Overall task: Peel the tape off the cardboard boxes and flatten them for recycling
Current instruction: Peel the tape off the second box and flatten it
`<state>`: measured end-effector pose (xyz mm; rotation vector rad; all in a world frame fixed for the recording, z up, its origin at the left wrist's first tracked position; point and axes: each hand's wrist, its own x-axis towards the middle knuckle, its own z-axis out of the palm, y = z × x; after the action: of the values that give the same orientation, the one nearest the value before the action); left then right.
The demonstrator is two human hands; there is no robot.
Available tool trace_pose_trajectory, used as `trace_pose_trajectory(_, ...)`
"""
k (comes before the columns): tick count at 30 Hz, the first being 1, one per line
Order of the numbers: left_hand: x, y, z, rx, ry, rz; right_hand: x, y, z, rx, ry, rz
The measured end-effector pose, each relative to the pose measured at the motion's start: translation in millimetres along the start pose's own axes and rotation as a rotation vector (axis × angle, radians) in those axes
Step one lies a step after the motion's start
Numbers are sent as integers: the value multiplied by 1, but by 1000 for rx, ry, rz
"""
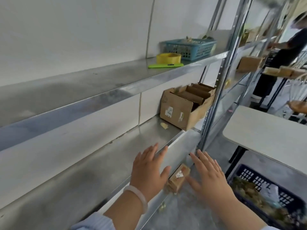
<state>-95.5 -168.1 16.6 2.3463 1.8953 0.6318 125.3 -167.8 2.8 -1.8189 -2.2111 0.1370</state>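
We have both spread: the left grip (149,170) and the right grip (209,176) show straight, fanned fingers, palms down, holding nothing. Between them, just past the left grip's thumb and beside the right grip's thumb, a small cardboard box (178,177) with a white label on its upper face lies tilted on the lower shelf (191,213). Whether either thumb touches it we cannot tell.

We judge this box light and stiff along its edges. Its thin walls would likely buckle under a hard squeeze, and the label looks slicker than the bare board. We would take it across two opposite side walls, thumb on one and fingers on the other, close to the corners where the board is stiffest. That leaves the taped seam free for peeling. We cannot make out the tape itself from here.

Well above and ahead of the right grip, a larger open cardboard box (179,112) sits on the middle shelf (149,133) with cardboard pieces inside. It is bulkier and probably calls for both grips on opposite walls. To the right of the right grip, a dark blue crate (245,171) holds scraps.
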Motion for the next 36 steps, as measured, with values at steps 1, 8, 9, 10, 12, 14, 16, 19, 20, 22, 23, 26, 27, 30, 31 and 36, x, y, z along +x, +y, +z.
trace_pose_trajectory(1,15,5,4,-16,14,9,8,8,-1,7,-5,11)
trace_pose_trajectory(8,121,5,56,-112,-6,-19,92,55,4,56,-31,2)
trace_pose_trajectory(9,138,4,63,-124,-10,-21,109,61,5,57,-25,1)
trace_pose_trajectory(10,156,4,70,-133,-12,-17,126,67,4,58,-30,1)
trace_pose_trajectory(12,190,6,78,-153,-19,-8,158,79,1,57,-45,0)
trace_pose_trajectory(14,224,8,83,-180,-29,3,191,93,-4,53,-40,23)
trace_pose_trajectory(16,257,8,87,-206,-40,6,221,103,-10,73,-45,68)
trace_pose_trajectory(19,295,14,95,-251,-51,-34,254,116,-12,131,-64,122)
trace_pose_trajectory(20,304,17,98,-286,-52,-59,263,120,-12,153,-63,128)
trace_pose_trajectory(22,316,21,105,-382,-62,-121,279,130,-13,225,-33,141)
trace_pose_trajectory(23,321,23,107,-427,-69,-156,288,136,-13,273,-7,148)
trace_pose_trajectory(26,340,29,111,-607,-70,-328,317,154,-14,444,60,191)
trace_pose_trajectory(27,347,31,110,-695,-56,-412,327,159,-14,516,70,202)
trace_pose_trajectory(30,368,41,106,-932,-18,-640,351,172,-14,749,73,212)
trace_pose_trajectory(31,374,44,105,-974,-15,-695,358,176,-15,803,67,217)
trace_pose_trajectory(36,394,58,111,-970,-12,-882,388,189,-13,837,-59,158)
